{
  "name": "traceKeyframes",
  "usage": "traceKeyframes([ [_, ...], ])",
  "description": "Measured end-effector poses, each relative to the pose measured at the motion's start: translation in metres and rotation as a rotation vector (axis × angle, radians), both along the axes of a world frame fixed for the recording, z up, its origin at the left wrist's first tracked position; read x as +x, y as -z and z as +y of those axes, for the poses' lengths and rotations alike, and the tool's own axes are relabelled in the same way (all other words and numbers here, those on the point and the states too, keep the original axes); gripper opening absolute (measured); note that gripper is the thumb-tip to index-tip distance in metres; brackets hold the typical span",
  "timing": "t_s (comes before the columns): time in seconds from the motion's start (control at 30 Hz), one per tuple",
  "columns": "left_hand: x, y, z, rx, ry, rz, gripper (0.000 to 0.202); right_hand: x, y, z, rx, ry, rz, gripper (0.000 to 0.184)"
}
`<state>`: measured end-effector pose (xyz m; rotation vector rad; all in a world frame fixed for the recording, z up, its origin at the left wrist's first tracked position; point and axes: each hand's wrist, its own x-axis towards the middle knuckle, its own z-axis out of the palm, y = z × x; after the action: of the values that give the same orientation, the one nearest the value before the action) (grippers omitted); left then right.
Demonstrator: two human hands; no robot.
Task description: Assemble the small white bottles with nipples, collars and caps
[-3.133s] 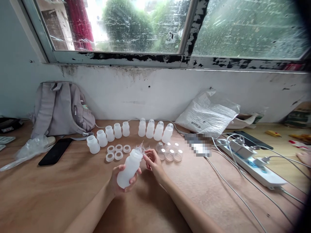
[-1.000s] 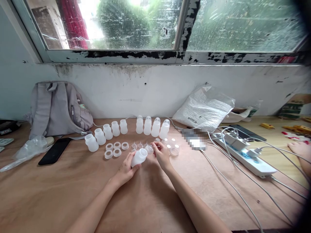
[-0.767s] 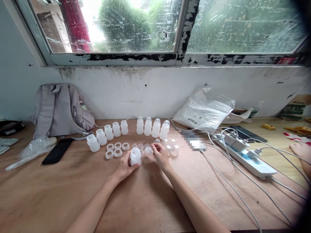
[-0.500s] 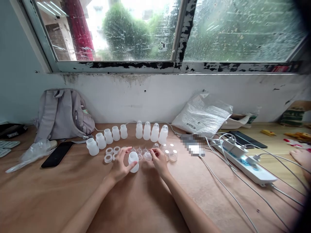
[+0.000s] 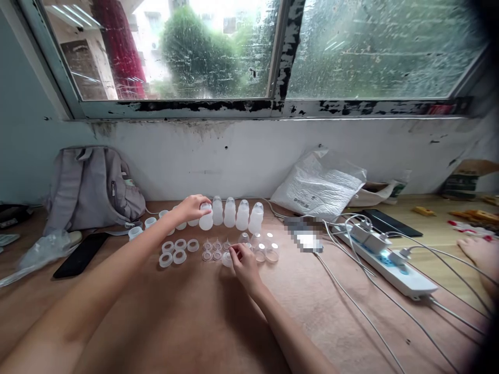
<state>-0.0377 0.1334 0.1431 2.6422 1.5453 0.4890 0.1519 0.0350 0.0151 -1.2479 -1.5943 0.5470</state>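
Note:
My left hand (image 5: 194,206) reaches to the back row and grips the upper part of a frosted white baby bottle (image 5: 206,221). Beside it on the right stand several bottles with clear domed caps (image 5: 242,215). More frosted bottles (image 5: 150,223) stand to the left, partly behind my left forearm. My right hand (image 5: 245,264) is low over the table, its fingertips pinched at the edge of a round translucent piece (image 5: 226,260). Small clear nipples (image 5: 207,245) stand just left of that piece, and white collar rings (image 5: 179,256) lie farther left. Clear caps (image 5: 272,253) sit right of my right hand.
A grey backpack (image 5: 91,189) and a black phone (image 5: 80,254) are at the left. Toward the right are a plastic bag (image 5: 322,184), a white power strip (image 5: 390,265) with cables, and a dark tablet (image 5: 392,223). Another person's hand (image 5: 477,254) rests at the far right.
My left hand has carried the frosted bottle from the front of the table back to the row beside the capped bottles. My right hand stays near the translucent piece. The view has shifted slightly.

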Motion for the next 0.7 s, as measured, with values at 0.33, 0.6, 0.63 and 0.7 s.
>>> traceKeyframes([
  [0.33, 0.011, 0.039, 0.052, -0.022, -0.196, 0.119, 0.031, -0.008, 0.003, -0.010, -0.022, -0.101, -0.229, 0.017],
  [0.6, 0.007, 0.047, 0.065, -0.065, -0.236, 0.179, 0.028, -0.008, 0.012, -0.010, -0.065, -0.069, -0.370, 0.015],
  [0.63, 0.007, 0.048, 0.065, -0.068, -0.238, 0.180, 0.028, -0.008, 0.013, -0.010, -0.074, -0.071, -0.387, 0.016],
  [0.7, 0.008, 0.050, 0.065, -0.069, -0.241, 0.170, 0.025, -0.008, 0.015, -0.009, -0.085, -0.079, -0.416, 0.015],
])
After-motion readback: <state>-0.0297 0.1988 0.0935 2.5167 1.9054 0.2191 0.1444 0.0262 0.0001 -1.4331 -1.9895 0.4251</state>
